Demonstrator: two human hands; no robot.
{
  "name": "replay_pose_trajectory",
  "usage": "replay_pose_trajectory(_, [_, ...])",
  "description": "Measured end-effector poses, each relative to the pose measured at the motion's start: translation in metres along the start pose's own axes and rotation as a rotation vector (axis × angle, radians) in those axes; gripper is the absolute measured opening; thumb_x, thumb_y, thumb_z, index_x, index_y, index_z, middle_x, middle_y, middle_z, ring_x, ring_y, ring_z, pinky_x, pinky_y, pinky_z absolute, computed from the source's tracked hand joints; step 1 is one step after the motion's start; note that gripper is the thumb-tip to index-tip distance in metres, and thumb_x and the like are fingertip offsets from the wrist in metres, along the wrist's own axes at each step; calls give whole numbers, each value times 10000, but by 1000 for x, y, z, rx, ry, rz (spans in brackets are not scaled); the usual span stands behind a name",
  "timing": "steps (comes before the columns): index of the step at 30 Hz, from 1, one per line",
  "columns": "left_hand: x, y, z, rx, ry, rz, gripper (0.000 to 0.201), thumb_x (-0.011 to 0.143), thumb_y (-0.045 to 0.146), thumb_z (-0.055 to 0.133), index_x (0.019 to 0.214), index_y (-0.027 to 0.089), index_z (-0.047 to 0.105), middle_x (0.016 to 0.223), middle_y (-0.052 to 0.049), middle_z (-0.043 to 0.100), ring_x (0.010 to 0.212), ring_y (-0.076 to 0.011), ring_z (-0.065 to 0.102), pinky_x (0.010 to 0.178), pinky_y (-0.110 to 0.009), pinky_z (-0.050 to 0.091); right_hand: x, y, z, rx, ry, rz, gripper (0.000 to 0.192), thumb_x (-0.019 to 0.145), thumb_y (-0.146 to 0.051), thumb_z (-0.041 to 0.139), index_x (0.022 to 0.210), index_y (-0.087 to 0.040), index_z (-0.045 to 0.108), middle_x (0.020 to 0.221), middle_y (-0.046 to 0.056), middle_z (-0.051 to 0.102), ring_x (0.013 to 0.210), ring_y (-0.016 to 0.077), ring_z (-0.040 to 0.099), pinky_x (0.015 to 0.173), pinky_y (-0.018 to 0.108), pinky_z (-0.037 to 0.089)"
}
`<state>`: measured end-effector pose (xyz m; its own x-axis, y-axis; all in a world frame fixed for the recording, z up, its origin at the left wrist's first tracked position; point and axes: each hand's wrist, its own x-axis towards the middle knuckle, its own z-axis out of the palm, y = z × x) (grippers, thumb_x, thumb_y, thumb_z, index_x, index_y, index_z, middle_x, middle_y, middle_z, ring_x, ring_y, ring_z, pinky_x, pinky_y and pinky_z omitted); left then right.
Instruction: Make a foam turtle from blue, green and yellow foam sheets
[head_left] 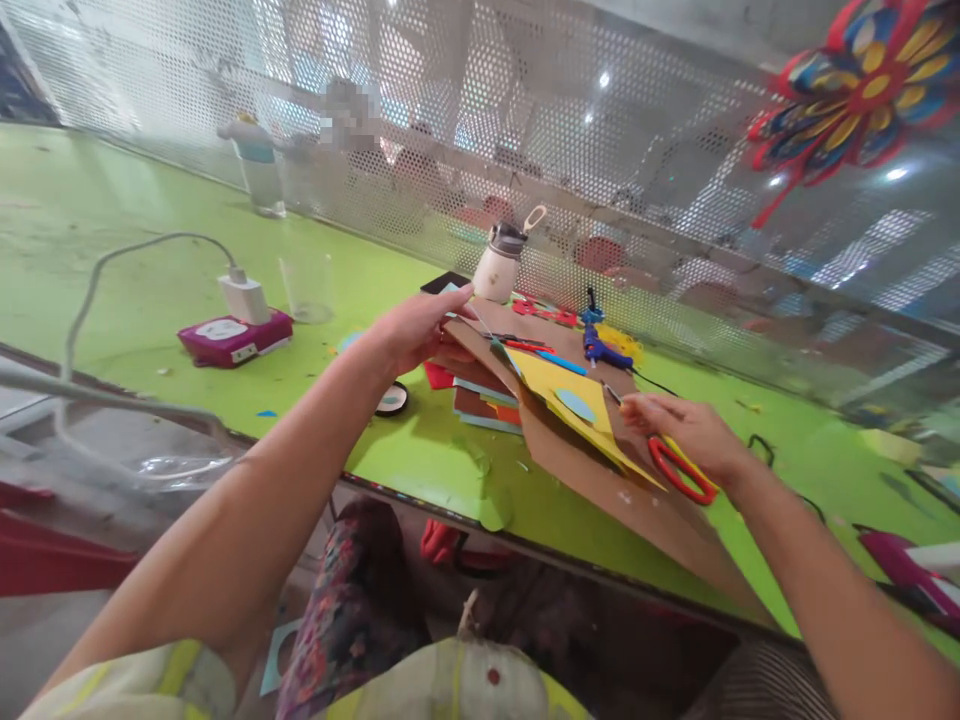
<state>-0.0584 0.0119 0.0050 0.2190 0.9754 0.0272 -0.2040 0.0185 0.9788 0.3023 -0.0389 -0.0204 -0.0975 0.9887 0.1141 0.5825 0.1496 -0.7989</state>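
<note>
My left hand (424,328) is closed on the left edge of a brown cardboard sheet (570,485), thumb on top and fingers underneath. The sheet is tilted, its left side raised above a stack of coloured paper (486,408). My right hand (682,430) grips a pair of scissors (679,470) with red and yellow handles; its fingers cover part of them. Yellow paper (544,375) lies on the cardboard beside the scissors, with a light blue oval (576,405) on it. Behind the paper are a blue pen (562,362) and a blue glue gun (606,350).
A white bottle (498,265) with a dark lid stands behind the cardboard. To the left are a clear cup (307,290) and a purple power strip (236,338) with a charger and cable. A perforated metal screen (450,130) borders the green table (142,215) at the back.
</note>
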Motion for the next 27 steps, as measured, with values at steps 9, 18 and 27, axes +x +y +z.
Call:
replay_pose_trajectory(9, [-7, 5, 6, 98, 67, 3, 278, 815, 410, 605, 830, 137, 654, 674, -34, 627, 594, -135, 598, 653, -282, 547, -136, -87, 90, -356, -138, -932, 354, 833, -200, 584, 1185, -215, 607, 976, 103, 727, 937, 249, 671, 815, 352, 591])
replay_pose_trajectory(18, [-13, -3, 1, 135, 80, -7, 308, 773, 444, 642, 844, 145, 663, 663, -46, 655, 536, -140, 590, 542, -245, 510, -111, -34, 158, -591, -9, -500, 462, 916, -330, 500, 1343, -153, 493, 1268, 189, 604, 1157, 346, 581, 942, 518, 510])
replay_pose_trajectory(27, [-18, -15, -9, 161, 82, -43, 325, 818, 462, 566, 883, 166, 685, 829, -79, 724, 596, -154, 648, 559, -246, 524, -118, -23, 159, -431, 54, -699, 354, 917, -182, 486, 1251, -200, 602, 1057, 119, 719, 967, 266, 688, 920, 403, 542])
